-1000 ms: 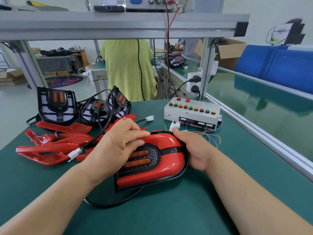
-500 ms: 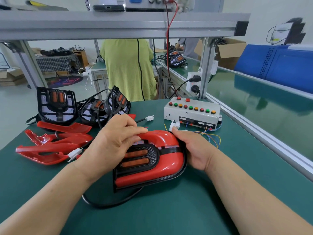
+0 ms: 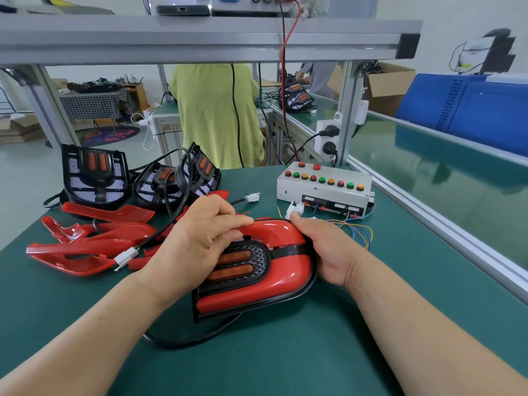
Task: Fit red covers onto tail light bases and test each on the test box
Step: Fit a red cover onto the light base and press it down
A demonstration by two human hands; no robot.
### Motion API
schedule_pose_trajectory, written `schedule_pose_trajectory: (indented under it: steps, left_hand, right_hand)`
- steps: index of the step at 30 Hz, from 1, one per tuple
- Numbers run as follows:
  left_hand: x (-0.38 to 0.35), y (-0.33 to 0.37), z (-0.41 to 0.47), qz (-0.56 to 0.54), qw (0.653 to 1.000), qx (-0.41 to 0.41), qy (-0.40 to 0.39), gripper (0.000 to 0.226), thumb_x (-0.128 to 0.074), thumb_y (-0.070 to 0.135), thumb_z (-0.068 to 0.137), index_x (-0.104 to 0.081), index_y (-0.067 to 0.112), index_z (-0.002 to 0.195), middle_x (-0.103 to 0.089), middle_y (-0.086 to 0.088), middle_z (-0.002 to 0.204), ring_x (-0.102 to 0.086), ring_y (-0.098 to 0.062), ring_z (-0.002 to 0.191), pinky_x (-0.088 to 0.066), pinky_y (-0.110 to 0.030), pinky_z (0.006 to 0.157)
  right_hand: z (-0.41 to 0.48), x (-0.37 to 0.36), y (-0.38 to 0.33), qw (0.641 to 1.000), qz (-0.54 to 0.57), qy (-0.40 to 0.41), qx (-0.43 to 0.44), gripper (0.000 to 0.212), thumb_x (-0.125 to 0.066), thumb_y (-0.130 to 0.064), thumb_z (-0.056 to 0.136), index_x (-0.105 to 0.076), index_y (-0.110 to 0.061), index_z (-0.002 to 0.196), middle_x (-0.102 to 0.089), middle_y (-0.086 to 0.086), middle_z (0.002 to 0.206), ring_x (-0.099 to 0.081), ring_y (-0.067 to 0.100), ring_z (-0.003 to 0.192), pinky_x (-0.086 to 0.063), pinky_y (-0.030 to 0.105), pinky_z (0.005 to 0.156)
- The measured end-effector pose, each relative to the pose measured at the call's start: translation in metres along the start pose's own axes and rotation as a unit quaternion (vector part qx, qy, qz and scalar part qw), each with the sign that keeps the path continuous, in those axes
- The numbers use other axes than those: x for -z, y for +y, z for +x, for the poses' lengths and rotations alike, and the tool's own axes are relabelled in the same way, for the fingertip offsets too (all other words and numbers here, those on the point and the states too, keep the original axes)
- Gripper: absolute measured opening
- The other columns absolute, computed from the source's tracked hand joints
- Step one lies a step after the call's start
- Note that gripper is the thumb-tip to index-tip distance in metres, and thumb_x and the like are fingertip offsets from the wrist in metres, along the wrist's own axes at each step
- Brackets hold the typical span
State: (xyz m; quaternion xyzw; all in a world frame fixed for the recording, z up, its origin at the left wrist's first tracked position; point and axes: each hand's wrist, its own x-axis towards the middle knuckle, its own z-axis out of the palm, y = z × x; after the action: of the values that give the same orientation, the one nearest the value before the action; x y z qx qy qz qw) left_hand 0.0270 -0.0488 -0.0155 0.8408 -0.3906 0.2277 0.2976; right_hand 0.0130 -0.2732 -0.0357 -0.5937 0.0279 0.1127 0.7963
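Grips: left hand, right hand flank tail light.

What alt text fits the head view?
Left hand and right hand grip a glossy red plastic cover on a black tail light base over a green mat. Loose red covers and uncovered bases lie left; a white button test box behind.

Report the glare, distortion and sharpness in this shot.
Head view: wide-angle stretch enlarges the forearms toward the bottom corners. The light is soft and even, with only a faint shadow under the red cover, which carries pale glossy streaks. The green conveyor surface at right mirrors the blue cabinet. The left hand and right hand look sharp, with no motion blur.
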Motion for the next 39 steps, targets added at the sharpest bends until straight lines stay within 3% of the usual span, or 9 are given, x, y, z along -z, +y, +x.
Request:
schedule_pose_trajectory:
  steps: [5, 14, 20, 25, 32, 36, 39]
  left_hand:
    - [0.0, 0.001, 0.001, -0.006, 1.0, -0.001, -0.005, 0.03, -0.066, 0.004, 0.089, -0.073, 0.012, 0.117, -0.056, -0.003, 0.096, -0.056, -0.021, 0.098, -0.044, -0.029, 0.095]
    - [0.009, 0.001, 0.002, 0.001, 1.0, -0.005, -0.015, 0.029, -0.069, 0.003, 0.088, -0.075, 0.013, 0.114, -0.056, 0.001, 0.094, -0.055, -0.017, 0.094, -0.042, -0.018, 0.088]
    - [0.009, 0.007, 0.004, 0.05, 0.998, -0.041, -0.017, 0.03, -0.069, 0.002, 0.087, -0.074, 0.012, 0.115, -0.055, 0.001, 0.093, -0.056, -0.021, 0.088, -0.051, -0.032, 0.076]
    - [0.005, 0.001, 0.0, 0.004, 1.0, -0.005, -0.024, 0.029, -0.068, 0.003, 0.088, -0.074, 0.014, 0.115, -0.058, -0.002, 0.096, -0.059, -0.022, 0.096, -0.048, -0.032, 0.087]
    - [0.001, -0.002, -0.002, -0.01, 1.0, -0.002, -0.016, 0.032, -0.068, 0.0, 0.087, -0.073, 0.013, 0.116, -0.058, -0.003, 0.095, -0.058, -0.023, 0.096, -0.046, -0.028, 0.09]
    - [0.0, -0.001, -0.001, -0.008, 1.0, -0.005, -0.009, 0.032, -0.068, -0.002, 0.087, -0.073, 0.011, 0.117, -0.058, -0.005, 0.095, -0.057, -0.025, 0.096, -0.046, -0.033, 0.091]
    - [-0.003, -0.001, -0.001, -0.005, 1.0, -0.009, -0.006, 0.031, -0.069, -0.001, 0.088, -0.074, 0.011, 0.116, -0.058, -0.005, 0.095, -0.056, -0.025, 0.095, -0.046, -0.037, 0.09]
  right_hand:
    - [0.0, 0.001, 0.0, 1.0, 0.003, 0.003, -0.007, 0.041, -0.047, -0.036, 0.102, -0.075, -0.008, 0.092, -0.075, 0.013, 0.09, -0.073, 0.023, 0.078, -0.061, 0.034, 0.069]
    - [0.001, -0.001, 0.0, 1.0, -0.007, 0.0, -0.01, 0.037, -0.048, -0.036, 0.102, -0.073, -0.008, 0.098, -0.075, 0.013, 0.091, -0.072, 0.023, 0.078, -0.061, 0.034, 0.07]
    - [0.001, 0.0, 0.0, 1.0, -0.001, -0.008, -0.016, 0.036, -0.047, -0.035, 0.103, -0.072, -0.009, 0.096, -0.076, 0.01, 0.088, -0.073, 0.021, 0.075, -0.059, 0.031, 0.063]
    - [0.003, 0.002, 0.001, 1.0, -0.012, 0.0, -0.009, 0.036, -0.05, -0.036, 0.101, -0.073, -0.009, 0.097, -0.075, 0.012, 0.092, -0.073, 0.023, 0.079, -0.06, 0.034, 0.068]
    - [0.003, 0.002, 0.002, 1.0, -0.011, -0.001, -0.008, 0.045, -0.049, -0.037, 0.101, -0.08, -0.016, 0.078, -0.076, 0.009, 0.088, -0.073, 0.021, 0.076, -0.061, 0.033, 0.068]
    - [0.001, 0.001, 0.002, 1.0, -0.012, -0.021, -0.017, 0.049, -0.054, -0.05, 0.093, -0.074, -0.008, 0.107, -0.075, 0.014, 0.104, -0.073, 0.026, 0.091, -0.061, 0.037, 0.08]
    - [-0.001, -0.001, 0.004, 0.998, -0.038, -0.043, 0.007, 0.046, -0.068, -0.041, 0.078, -0.073, -0.008, 0.11, -0.073, 0.019, 0.108, -0.071, 0.027, 0.087, -0.06, 0.038, 0.082]
